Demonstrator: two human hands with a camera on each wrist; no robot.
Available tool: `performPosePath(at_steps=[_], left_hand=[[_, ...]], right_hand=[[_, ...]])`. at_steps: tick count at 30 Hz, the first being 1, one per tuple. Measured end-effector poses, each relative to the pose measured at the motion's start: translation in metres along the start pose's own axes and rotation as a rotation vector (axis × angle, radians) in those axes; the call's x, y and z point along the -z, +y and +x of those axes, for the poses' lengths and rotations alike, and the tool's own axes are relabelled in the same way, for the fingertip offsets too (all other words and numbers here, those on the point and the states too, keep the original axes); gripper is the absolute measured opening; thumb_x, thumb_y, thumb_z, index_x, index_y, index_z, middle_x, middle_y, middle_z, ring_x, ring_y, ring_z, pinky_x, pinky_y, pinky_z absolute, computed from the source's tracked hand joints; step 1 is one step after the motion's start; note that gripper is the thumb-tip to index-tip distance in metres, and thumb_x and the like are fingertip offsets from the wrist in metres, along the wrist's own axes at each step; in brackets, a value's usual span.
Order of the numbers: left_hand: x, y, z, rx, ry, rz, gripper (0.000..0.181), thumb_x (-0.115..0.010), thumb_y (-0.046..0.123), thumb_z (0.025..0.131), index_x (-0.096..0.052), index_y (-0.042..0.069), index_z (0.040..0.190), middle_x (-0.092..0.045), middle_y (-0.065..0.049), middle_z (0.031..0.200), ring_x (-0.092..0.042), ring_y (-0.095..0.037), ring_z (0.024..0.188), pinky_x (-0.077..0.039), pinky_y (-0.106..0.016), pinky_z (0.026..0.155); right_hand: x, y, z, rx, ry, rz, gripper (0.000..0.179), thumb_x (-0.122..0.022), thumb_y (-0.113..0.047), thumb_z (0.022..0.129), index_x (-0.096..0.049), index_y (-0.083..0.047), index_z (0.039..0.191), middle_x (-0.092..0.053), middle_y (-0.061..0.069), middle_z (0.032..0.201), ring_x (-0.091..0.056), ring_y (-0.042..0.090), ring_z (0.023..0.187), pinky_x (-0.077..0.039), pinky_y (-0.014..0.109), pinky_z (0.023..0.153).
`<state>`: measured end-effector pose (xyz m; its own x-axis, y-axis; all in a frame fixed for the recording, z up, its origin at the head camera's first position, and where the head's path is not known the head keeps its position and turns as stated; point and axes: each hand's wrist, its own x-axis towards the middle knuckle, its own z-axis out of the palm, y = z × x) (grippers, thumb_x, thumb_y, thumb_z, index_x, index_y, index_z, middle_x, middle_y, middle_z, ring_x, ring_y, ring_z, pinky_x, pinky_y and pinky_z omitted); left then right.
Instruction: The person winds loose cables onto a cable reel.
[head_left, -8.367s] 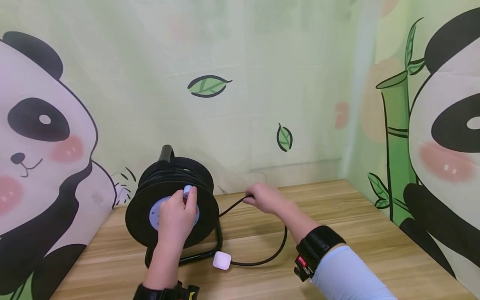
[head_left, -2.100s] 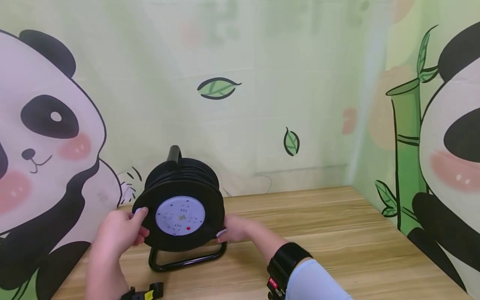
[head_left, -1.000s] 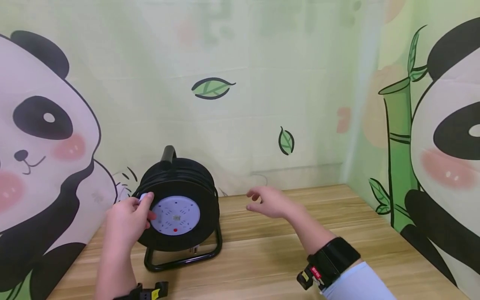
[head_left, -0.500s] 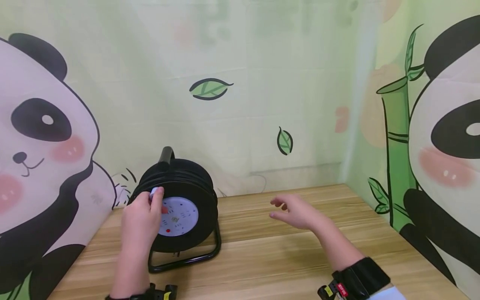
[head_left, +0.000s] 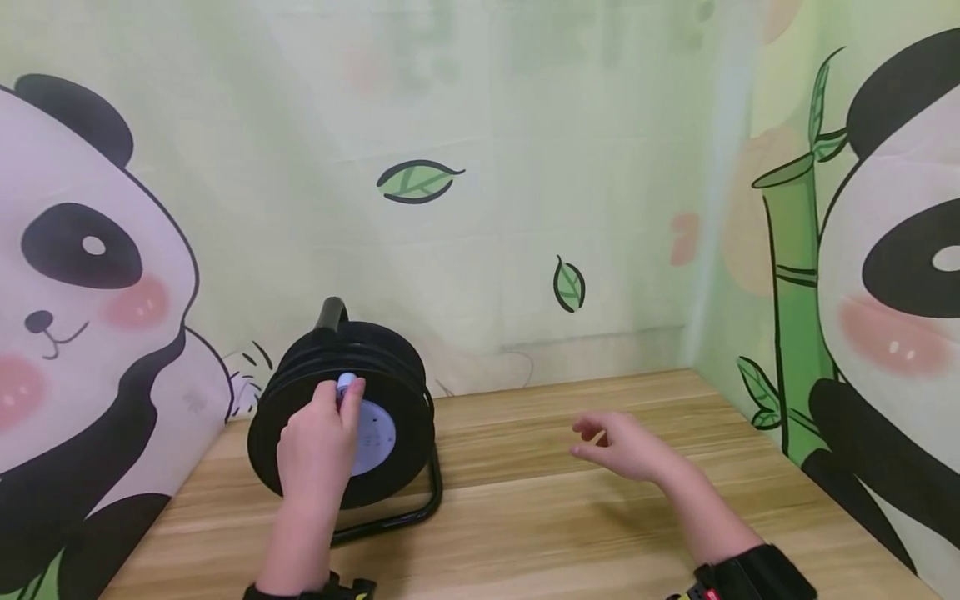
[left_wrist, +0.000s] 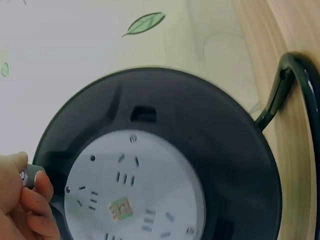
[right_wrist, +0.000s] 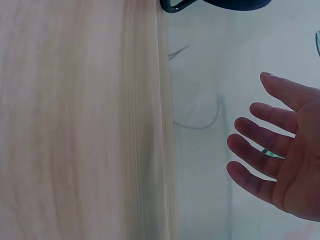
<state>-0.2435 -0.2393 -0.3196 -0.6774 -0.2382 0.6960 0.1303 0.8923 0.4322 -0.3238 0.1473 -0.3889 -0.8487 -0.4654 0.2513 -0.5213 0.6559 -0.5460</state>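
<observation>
A black cable reel (head_left: 411, 450) with a carry handle and a tubular stand (head_left: 390, 525) stands on the left of the table. Black cable (head_left: 375, 354) is wound on its drum, and a pale socket panel (left_wrist: 135, 185) with several slotted outlets fills the middle of its front. My left hand (head_left: 317, 442) pinches the light-coloured crank knob (head_left: 346, 382) near the top of the front disc; the knob (left_wrist: 33, 175) shows between thumb and fingers in the left wrist view. Away to the right, my right hand (head_left: 626, 446) hovers over the table, its relaxed fingers (right_wrist: 265, 140) holding nothing.
The wooden table (head_left: 525, 533) reaches back to a fabric backdrop (head_left: 480, 275) with printed leaves, pandas and bamboo. Behind the reel, the backdrop stands close. The stand's lower bar rests on the tabletop at the front.
Earlier my right hand held the cable, with a plug on the table; both are gone from there. That hand has drawn away rightward. My left hand has carried the knob up and right, turning the reel.
</observation>
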Motion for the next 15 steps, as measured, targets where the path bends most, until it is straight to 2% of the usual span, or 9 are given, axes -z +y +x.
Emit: performPosePath(at_steps=[3, 7, 11, 15], left_hand=[[-0.008, 0.004, -0.003, -0.052, 0.015, 0.008, 0.045, -0.047, 0.05, 0.098, -0.054, 0.007, 0.09, -0.06, -0.01, 0.066, -0.057, -0.027, 0.055, -0.048, -0.043, 0.047], [-0.019, 0.011, -0.007, -0.13, 0.023, 0.021, 0.042, -0.051, 0.047, 0.097, -0.052, 0.007, 0.084, -0.048, -0.004, 0.053, -0.047, -0.021, 0.044, -0.039, -0.037, 0.038], [-0.029, 0.018, -0.011, -0.172, 0.005, 0.019, 0.04, -0.055, 0.045, 0.096, -0.049, 0.01, 0.078, -0.042, -0.002, 0.05, -0.041, -0.021, 0.041, -0.032, -0.035, 0.036], [-0.038, 0.022, -0.016, -0.215, -0.021, 0.034, 0.04, -0.058, 0.043, 0.095, -0.048, 0.01, 0.074, -0.042, -0.002, 0.051, -0.041, -0.021, 0.041, -0.034, -0.036, 0.036]], right_hand=[[0.001, 0.005, -0.001, -0.018, -0.004, 0.006, 0.033, -0.068, -0.03, 0.09, -0.063, -0.011, 0.116, -0.064, 0.004, 0.107, -0.059, 0.019, 0.089, -0.052, 0.037, 0.075], [0.003, 0.009, -0.001, -0.033, -0.016, 0.019, 0.034, -0.068, -0.034, 0.089, -0.063, -0.013, 0.115, -0.063, 0.004, 0.105, -0.059, 0.019, 0.089, -0.052, 0.037, 0.074], [0.005, 0.011, -0.003, -0.031, -0.019, 0.027, 0.036, -0.068, -0.036, 0.089, -0.062, -0.012, 0.116, -0.064, 0.005, 0.104, -0.059, 0.018, 0.089, -0.052, 0.038, 0.075], [0.007, 0.012, -0.004, -0.036, -0.033, 0.03, 0.035, -0.068, -0.033, 0.089, -0.062, -0.011, 0.117, -0.064, 0.008, 0.105, -0.059, 0.018, 0.088, -0.052, 0.038, 0.075]])
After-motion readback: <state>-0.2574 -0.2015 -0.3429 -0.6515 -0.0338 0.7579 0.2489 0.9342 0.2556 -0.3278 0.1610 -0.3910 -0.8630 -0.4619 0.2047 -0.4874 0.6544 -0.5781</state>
